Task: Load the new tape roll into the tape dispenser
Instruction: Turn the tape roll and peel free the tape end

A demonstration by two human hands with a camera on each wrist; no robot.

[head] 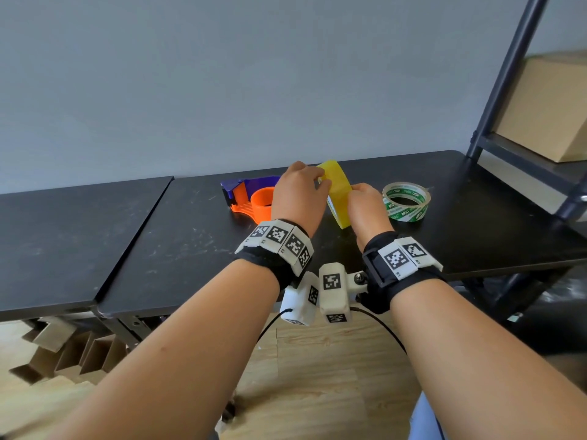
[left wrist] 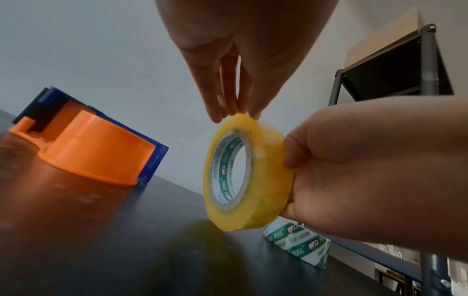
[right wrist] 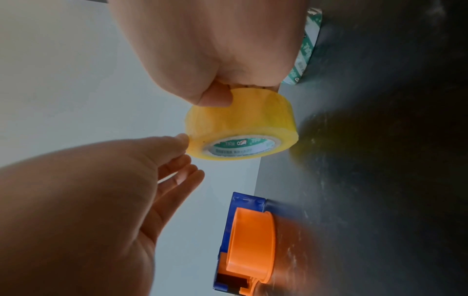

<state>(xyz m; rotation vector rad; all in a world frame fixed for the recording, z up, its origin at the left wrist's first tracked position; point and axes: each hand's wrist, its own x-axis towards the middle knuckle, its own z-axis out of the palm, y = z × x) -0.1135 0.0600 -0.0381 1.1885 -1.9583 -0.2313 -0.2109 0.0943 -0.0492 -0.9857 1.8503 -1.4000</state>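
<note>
A yellow tape roll (head: 338,188) stands on edge just above the black table (head: 190,242). My right hand (head: 354,193) grips its right side, thumb over the outer band (right wrist: 240,124). My left hand (head: 322,182) reaches in from the left. Its straight fingertips (left wrist: 235,116) touch the roll's top rim (left wrist: 266,180), while in the right wrist view the other fingers (right wrist: 177,174) are spread free. The orange and blue tape dispenser (head: 254,198) lies on its side left of the roll, behind my left hand, its orange hub (left wrist: 96,148) bare.
A nearly spent roll with a green and white core (head: 406,201) lies flat to the right of my right hand. A dark metal rack (head: 508,90) with a cardboard box (head: 546,106) stands at the table's right end. Cardboard pieces (head: 63,350) lie on the floor.
</note>
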